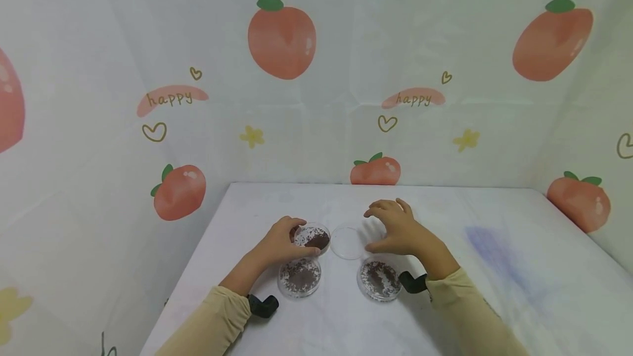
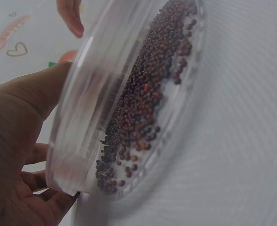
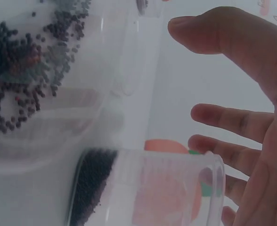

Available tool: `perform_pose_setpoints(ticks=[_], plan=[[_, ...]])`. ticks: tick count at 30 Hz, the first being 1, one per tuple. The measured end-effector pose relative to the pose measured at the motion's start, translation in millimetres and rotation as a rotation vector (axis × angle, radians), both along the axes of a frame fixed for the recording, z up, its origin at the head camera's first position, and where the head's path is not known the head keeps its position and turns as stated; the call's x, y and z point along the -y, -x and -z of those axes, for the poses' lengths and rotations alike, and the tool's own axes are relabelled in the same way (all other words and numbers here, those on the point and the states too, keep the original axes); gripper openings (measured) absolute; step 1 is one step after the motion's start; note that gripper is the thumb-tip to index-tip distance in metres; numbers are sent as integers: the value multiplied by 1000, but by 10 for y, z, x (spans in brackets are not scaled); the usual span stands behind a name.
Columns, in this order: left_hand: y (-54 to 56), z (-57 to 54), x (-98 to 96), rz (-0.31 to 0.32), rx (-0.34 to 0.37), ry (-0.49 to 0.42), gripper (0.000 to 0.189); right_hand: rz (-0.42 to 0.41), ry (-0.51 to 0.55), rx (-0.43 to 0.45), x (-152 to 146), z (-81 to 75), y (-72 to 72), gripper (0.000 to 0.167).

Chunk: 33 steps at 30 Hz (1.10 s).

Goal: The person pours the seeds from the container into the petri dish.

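My left hand (image 1: 284,242) grips a round clear dish (image 1: 311,228) by its sides, thumb on the near edge and fingers on the far one. Small dark red-brown beads (image 2: 138,101) lie inside it, thickest toward one side. Right beside that dish is a clear round piece (image 1: 348,243) with a thin rim and nothing visible in it. My right hand (image 1: 395,229) hovers at this piece's right with thumb and fingers spread apart, holding nothing. In the right wrist view, a clear-walled container (image 3: 167,183) with dark contents overlaps some of the fingers.
Nearer to me stand two more clear dishes of dark beads, a left one (image 1: 299,277) and a right one (image 1: 379,279) by the right wrist's black camera mount (image 1: 412,282). A white table (image 1: 494,224) lies underneath, with a peach-printed sheet (image 1: 336,125) behind.
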State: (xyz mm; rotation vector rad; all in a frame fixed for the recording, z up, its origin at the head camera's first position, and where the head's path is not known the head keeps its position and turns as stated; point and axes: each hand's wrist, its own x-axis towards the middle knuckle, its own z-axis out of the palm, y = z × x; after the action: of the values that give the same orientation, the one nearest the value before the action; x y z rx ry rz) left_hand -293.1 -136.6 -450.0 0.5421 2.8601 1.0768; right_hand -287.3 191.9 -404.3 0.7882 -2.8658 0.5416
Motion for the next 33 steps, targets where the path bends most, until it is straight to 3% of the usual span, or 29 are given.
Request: perform_pose_setpoints(ticks=[6,15,23,33], plan=[[-13,-8,-7,2,-1,1,85,0,-40,11,74,-5,-11,57],[-18,-30,-39,-8,4,15,85,-16,-72,4,170,1,-1,66],[-46,-70,-50,-5,7,-5,84,4,-143,81,263,60,44,74],[-108,-148,-49,12,5,-34,81,36,-211,114,357,4,20,73]])
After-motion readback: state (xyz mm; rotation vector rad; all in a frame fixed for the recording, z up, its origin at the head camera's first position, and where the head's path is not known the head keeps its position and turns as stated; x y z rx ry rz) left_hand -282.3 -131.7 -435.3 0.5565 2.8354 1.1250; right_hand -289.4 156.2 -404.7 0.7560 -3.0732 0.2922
